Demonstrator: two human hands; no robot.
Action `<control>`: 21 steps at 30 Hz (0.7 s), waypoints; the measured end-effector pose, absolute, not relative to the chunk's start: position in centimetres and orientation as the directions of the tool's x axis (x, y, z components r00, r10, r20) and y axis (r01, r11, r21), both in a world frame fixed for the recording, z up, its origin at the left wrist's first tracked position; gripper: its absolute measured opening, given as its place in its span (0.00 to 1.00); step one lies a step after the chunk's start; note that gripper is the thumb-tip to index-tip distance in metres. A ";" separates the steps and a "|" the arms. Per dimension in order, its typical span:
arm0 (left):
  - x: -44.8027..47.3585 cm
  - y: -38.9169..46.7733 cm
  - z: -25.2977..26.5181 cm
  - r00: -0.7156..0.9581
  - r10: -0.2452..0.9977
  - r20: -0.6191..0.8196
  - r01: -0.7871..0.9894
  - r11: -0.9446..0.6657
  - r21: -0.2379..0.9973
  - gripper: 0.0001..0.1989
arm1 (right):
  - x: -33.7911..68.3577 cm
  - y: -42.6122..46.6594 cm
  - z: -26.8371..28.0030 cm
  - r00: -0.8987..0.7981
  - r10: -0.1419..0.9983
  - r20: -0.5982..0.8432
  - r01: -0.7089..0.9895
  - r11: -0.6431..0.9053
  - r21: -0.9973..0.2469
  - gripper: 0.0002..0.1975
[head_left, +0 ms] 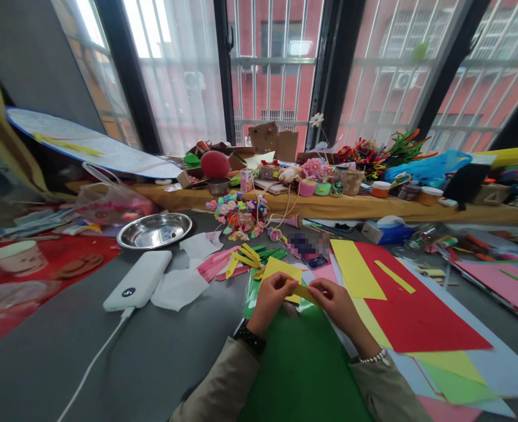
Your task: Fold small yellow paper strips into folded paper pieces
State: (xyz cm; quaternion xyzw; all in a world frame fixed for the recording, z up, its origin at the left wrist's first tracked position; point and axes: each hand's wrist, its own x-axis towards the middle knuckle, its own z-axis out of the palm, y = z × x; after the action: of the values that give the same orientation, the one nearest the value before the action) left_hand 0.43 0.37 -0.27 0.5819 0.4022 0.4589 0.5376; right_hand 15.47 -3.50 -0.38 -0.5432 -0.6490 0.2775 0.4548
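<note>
While between fingers (280, 281), yellow strip (304, 292) crosswise, slightly aslant

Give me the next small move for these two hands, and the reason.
Probably bring the ends of the yellow strip together to fold it. The left hand and right hand each pinch one end, the middle looks unfolded between them, and narrow yellow pieces lie just beyond.

Paper strip (304, 292) matt; metal dish (146, 232) glossy; tabletop (175, 346) smooth, matt.
</note>
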 end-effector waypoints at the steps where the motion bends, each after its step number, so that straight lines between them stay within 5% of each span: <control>1: 0.4 0.4 -0.3 0.295 0.953 0.066 -0.043 -0.056 0.997 0.12 | 15.4 -3.5 -0.4 -0.009 0.958 0.287 0.444 0.261 -0.857 0.09; 21: -0.2 0.1 0.2 0.272 0.938 0.214 0.213 -0.275 0.938 0.09 | 14.9 -3.7 0.0 -0.009 0.947 0.322 0.525 0.279 -0.804 0.11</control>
State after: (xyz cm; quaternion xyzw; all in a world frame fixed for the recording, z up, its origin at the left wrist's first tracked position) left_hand -0.16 0.08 0.23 0.6749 0.4263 0.4268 0.4251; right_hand 14.93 -3.66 0.02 -0.5505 -0.6685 0.2401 0.4387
